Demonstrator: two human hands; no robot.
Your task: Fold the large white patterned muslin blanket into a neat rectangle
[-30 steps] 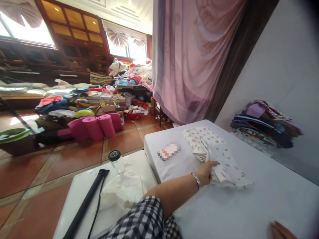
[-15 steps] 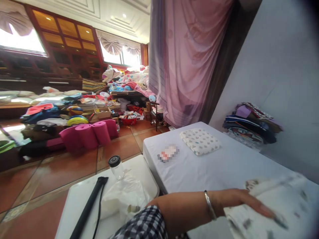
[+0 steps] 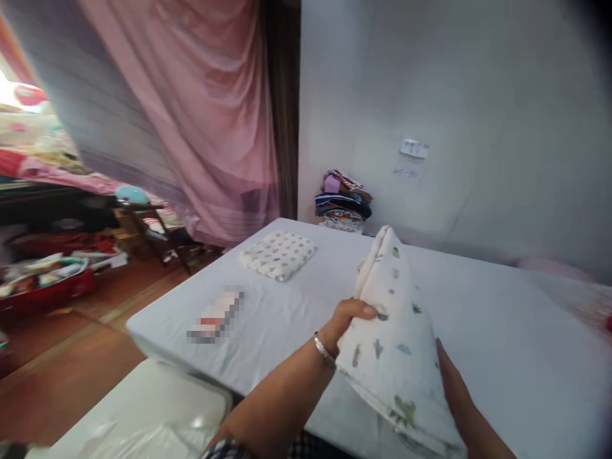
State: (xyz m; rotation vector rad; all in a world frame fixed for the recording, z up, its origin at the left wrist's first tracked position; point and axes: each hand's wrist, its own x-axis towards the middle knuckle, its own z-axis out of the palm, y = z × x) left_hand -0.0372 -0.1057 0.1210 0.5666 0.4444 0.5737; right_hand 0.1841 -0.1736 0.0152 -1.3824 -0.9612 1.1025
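I hold a white cloth (image 3: 396,338) printed with small coloured figures up over the white-covered table (image 3: 502,331). My left hand (image 3: 347,322), with a silver bracelet at the wrist, grips the cloth's left edge. My right hand (image 3: 454,389) supports the cloth from beneath on its right side, fingers against the fabric. A second, folded printed cloth (image 3: 278,254) lies flat at the table's far left corner.
A small blurred packet (image 3: 216,315) lies on the table's left part. A stack of folded clothes (image 3: 343,203) sits by the white wall beyond the table. A pink curtain (image 3: 201,115) hangs at left; a lower white surface (image 3: 153,414) adjoins the table's near-left.
My left hand took the printed cloth from the far corner and brought it close. My right hand has come up under it. The view has swung to the right, toward the wall.
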